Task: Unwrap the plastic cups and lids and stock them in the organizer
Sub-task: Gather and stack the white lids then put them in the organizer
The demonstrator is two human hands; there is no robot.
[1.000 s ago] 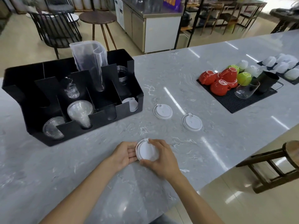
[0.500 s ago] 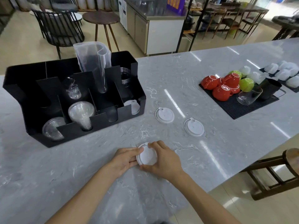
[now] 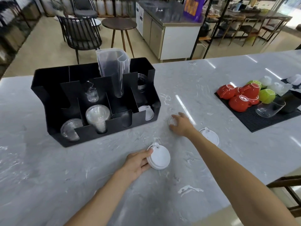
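My left hand (image 3: 136,162) grips a small stack of white lids (image 3: 158,158) by its left edge, low over the marble counter. Further out, my right hand (image 3: 180,123) lies over a loose white lid (image 3: 172,121), fingers curled around its rim. Another white lid (image 3: 210,136) lies flat just right of that forearm. The black organizer (image 3: 97,134) stands to the left; it holds clear dome lids (image 3: 70,130), a stack of clear cups (image 3: 97,116), a tall plastic sleeve (image 3: 114,69), and white lids (image 3: 146,111) in its right front slot.
A black mat (image 3: 260,119) at the right carries red and green cups (image 3: 241,98), a tipped glass (image 3: 270,108) and a black mug. White cups sit further right. A wooden stool (image 3: 286,191) stands beyond the counter's near right edge. Chairs and a round table stand behind.
My right hand left the lid stack and reached forward onto the loose lid near the organizer. My left hand alone holds the stack now. The camera moved nearer.
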